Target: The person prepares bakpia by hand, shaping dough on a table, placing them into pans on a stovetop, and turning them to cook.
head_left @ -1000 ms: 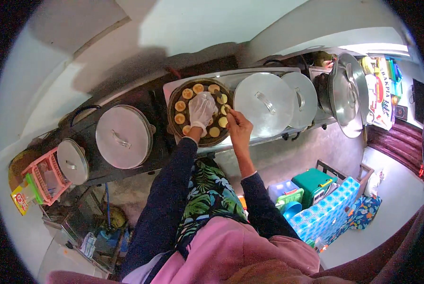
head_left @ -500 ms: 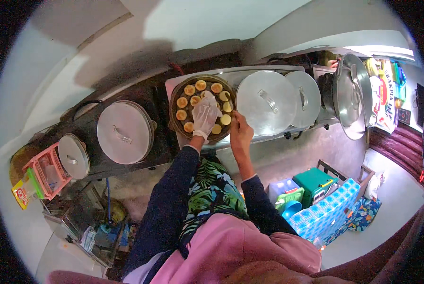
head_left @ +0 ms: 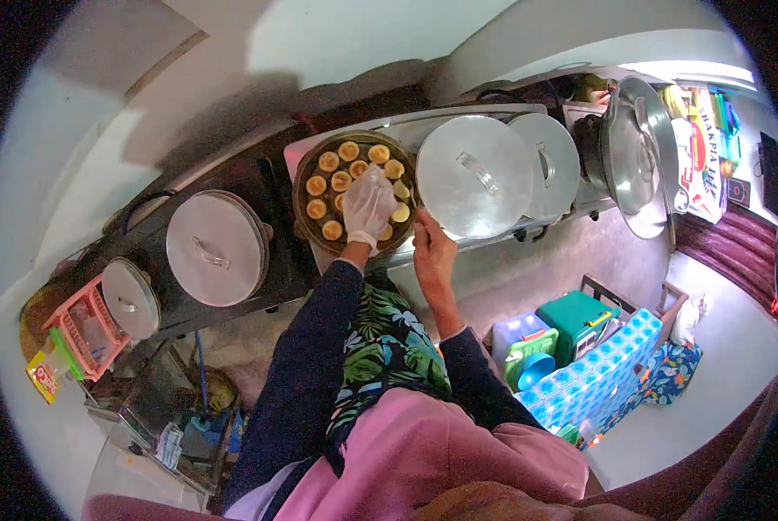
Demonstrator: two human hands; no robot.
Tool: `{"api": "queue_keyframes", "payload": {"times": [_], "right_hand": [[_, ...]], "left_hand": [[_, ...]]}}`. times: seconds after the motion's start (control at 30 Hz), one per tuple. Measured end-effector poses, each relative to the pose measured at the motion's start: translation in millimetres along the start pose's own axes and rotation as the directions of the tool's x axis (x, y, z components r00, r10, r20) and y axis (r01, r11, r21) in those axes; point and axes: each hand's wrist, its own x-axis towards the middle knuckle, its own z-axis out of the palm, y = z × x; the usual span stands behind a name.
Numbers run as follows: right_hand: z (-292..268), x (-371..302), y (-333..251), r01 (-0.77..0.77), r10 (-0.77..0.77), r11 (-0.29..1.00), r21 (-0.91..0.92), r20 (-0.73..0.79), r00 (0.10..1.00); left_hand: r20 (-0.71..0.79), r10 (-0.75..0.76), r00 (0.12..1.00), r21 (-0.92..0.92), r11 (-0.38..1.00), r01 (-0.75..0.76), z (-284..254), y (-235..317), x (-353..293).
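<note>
A round dark pan (head_left: 306, 221) holds several small round cakes, most with browned tops. On its right side a few cakes, such as this pale cake (head_left: 401, 212), show pale tops. My left hand (head_left: 370, 207), in a clear plastic glove, reaches over the cakes with its fingers bunched together; the fingertips are partly hidden, and whatever they grip cannot be made out. My bare right hand (head_left: 434, 252) is closed in a pinch at the pan's lower right rim. What it holds is too small to tell.
Right of the pan are a large metal lid (head_left: 475, 178) and a smaller lid (head_left: 545, 165). A big metal pot (head_left: 632, 156) stands farther right. Two lidded pans, one under a wide lid (head_left: 215, 247), and a pink basket (head_left: 89, 328) are on the left. A green box (head_left: 575, 326) sits below right.
A cake at the pan's upper right that was pale now shows a browned top. My left hand has shifted slightly right over the pan. The whole view has moved a little.
</note>
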Motion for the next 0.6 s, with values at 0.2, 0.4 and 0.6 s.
{"api": "queue_keyframes", "payload": {"times": [0.2,0.4,0.6], "right_hand": [[19.8,12.1,-2.5,0.18,-0.193,0.97,-0.161,-0.072,0.979],[39.6,30.2,-17.4,0.23,-0.234,0.963,-0.14,-0.017,0.972],[39.5,28.6,-23.5,0.22,-0.22,0.974,-0.058,-0.001,0.975]], "left_hand": [[-0.015,0.061,0.998,-0.267,0.962,-0.063,-10.6,-12.0,-37.1],[-0.016,-0.089,0.996,-0.298,0.951,0.08,-40.1,-29.3,-88.1],[-0.044,0.004,0.999,-0.163,0.987,-0.011,-45.1,-41.1,-116.4]]}}
